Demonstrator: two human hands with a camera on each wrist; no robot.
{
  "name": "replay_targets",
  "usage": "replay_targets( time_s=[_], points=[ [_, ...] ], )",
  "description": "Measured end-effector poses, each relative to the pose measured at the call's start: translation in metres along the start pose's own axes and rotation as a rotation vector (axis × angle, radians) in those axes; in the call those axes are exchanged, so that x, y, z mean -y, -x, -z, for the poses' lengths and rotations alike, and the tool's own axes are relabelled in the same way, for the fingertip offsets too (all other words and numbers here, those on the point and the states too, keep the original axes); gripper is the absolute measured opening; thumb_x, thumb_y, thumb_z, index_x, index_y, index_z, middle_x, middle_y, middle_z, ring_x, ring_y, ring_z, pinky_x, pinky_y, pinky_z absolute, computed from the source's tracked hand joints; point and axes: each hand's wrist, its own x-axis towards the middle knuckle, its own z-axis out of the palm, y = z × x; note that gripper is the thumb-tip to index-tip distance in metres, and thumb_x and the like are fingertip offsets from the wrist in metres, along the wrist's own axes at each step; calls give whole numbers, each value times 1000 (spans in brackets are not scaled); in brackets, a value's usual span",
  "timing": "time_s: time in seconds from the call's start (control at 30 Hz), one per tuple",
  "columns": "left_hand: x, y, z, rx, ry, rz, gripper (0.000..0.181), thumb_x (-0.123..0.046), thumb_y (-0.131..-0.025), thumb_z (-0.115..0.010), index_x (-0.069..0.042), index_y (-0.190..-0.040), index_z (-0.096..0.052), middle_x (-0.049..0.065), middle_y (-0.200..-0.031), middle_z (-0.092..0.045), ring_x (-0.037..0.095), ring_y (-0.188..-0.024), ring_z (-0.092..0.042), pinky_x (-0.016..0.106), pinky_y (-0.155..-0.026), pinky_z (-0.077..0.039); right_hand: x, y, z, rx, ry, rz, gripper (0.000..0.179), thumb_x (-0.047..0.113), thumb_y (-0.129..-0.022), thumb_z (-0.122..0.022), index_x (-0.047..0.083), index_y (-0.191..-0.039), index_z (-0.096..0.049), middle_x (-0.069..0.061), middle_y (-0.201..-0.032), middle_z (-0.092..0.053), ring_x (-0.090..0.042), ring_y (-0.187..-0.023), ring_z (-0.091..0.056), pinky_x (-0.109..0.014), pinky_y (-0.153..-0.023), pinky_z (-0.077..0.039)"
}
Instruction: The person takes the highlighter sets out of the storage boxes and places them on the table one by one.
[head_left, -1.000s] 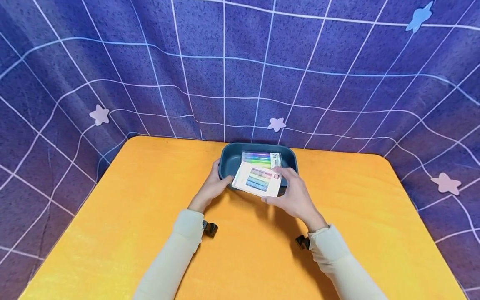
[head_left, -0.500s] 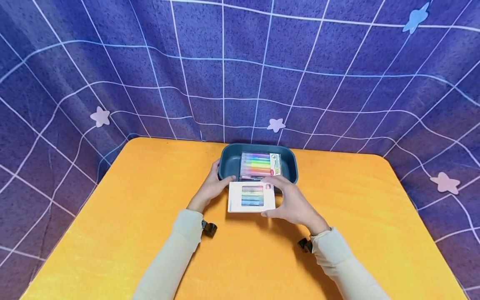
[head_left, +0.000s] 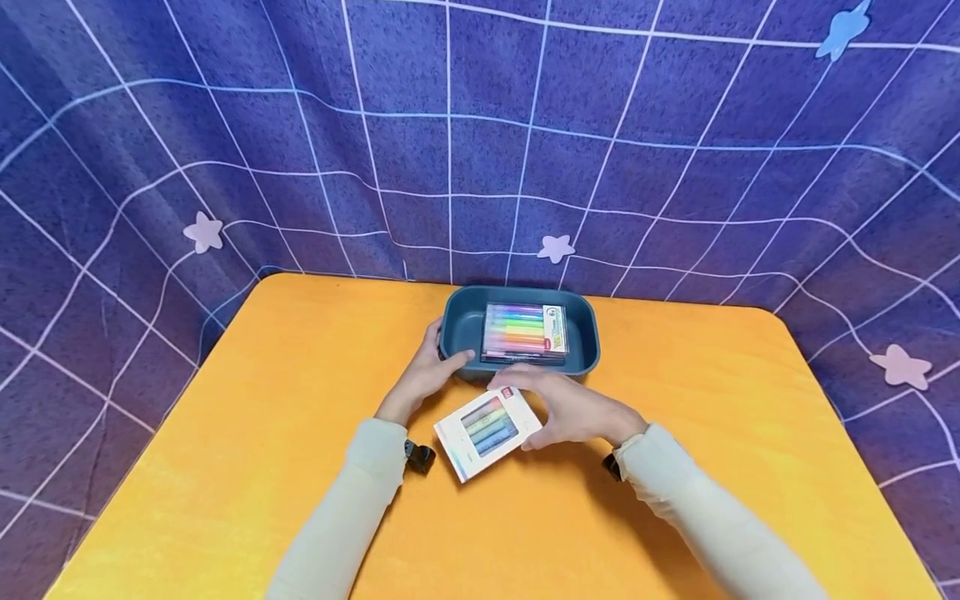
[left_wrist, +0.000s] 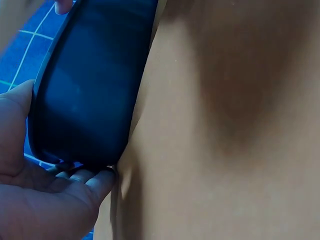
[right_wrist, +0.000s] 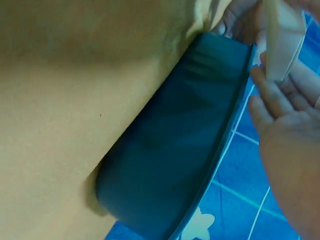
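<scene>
In the head view my left hand (head_left: 422, 377) grips the left front corner of a dark teal bin (head_left: 462, 332). Its thumb lies at the rim, and in the left wrist view the fingers wrap the end wall of the bin (left_wrist: 90, 85). In front of the bin, my right hand (head_left: 573, 406) holds a white box (head_left: 489, 432) by its right end, between thumb and fingers. A window in the box shows several thick coloured sticks like highlighters; the box is tilted, its left end lower. Inside the bin lies a clear pack of rainbow-coloured pens (head_left: 517, 329).
The bin stands near the back edge of the orange-covered table (head_left: 300, 350). Behind and at both sides hangs a purple-blue curtain (head_left: 480, 158) with a line grid and stars. Both wrists carry small black cameras.
The right hand has brought the white box from over the bin toward the front, turning it so its left end points down-left. The pen pack in the bin is now fully visible; the left hand stays put.
</scene>
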Motion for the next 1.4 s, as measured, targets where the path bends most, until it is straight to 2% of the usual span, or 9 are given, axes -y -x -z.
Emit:
replay_targets(
  time_s=[0.1, 0.27, 0.37, 0.47, 0.6, 0.8, 0.93, 1.13, 1.4],
  points=[
    [-6, 1, 1, 19, 3, 3, 87, -20, -94, -68, -13, -161, -12, 18, -163, -31, 37, -148, -35, 53, -126, -22, 0, -6, 2, 87, -10, 44, 78, 14, -69, -91, 18, -139, -56, 3, -143, -55, -16, -135, -49, -41, -120, -38],
    [-1, -1, 1, 28, 6, 6, 86, -21, -95, -67, -17, -161, -12, 16, -162, -33, 37, -145, -38, 53, -125, -24, 2, -25, 6, 281, 7, 116, 77, 15, -72, -90, 19, -141, -55, 6, -141, -55, -12, -134, -47, -35, -121, -36],
    [-1, -1, 0, 22, -8, -3, 84, -22, -95, -68, -17, -159, -15, 13, -160, -37, 36, -143, -42, 52, -124, -26, 2, -38, 6, 361, 33, 110, 77, 16, -74, -88, 20, -143, -53, 7, -145, -52, -10, -137, -44, -33, -122, -34],
    [0, -1, -2, 31, -24, -7, 83, -25, -95, -68, -18, -159, -15, 12, -161, -37, 34, -143, -42, 51, -124, -27, 1, -47, 4, 401, 60, 90, 76, 12, -77, -86, 21, -144, -52, 8, -150, -49, -11, -143, -39, -32, -123, -32],
    [1, -2, -2, 69, -26, 0, 85, -28, -97, -66, -21, -160, -11, 12, -163, -33, 35, -146, -40, 51, -125, -26, -2, -53, -2, 408, 171, 117, 78, 3, -77, -81, 21, -146, -49, 9, -153, -48, -11, -145, -39, -30, -123, -32],
    [1, -4, 2, 80, -42, 15, 84, -29, -98, -64, -24, -161, -8, 14, -163, -31, 36, -147, -38, 54, -126, -23, -5, -62, -16, 334, 387, 254, 78, -5, -75, -78, 18, -145, -50, 7, -149, -53, -14, -148, -40, -29, -125, -29],
    [-1, -4, 4, 80, -58, 27, 84, -30, -98, -64, -22, -161, -8, 13, -162, -32, 35, -145, -40, 54, -126, -24, -8, -65, -22, 315, 399, 291, 75, -5, -76, -78, 18, -142, -52, 7, -144, -55, -14, -147, -42, -28, -126, -27],
    [-4, -2, 4, 91, -37, 30, 83, -28, -99, -63, -22, -160, -9, 13, -162, -33, 35, -145, -42, 52, -125, -27, -10, -65, -24, 321, 386, 269, 79, -8, -72, -78, 21, -141, -53, 8, -145, -55, -15, -149, -39, -31, -126, -26],
    [-4, -2, 4, 91, -50, 43, 84, -29, -99, -64, -23, -161, -7, 14, -164, -30, 36, -148, -38, 53, -126, -24, -7, -63, -27, 341, 416, 258, 86, -12, -70, -77, 26, -143, -51, 11, -152, -50, -18, -153, -34, -35, -127, -25]
  ],
)
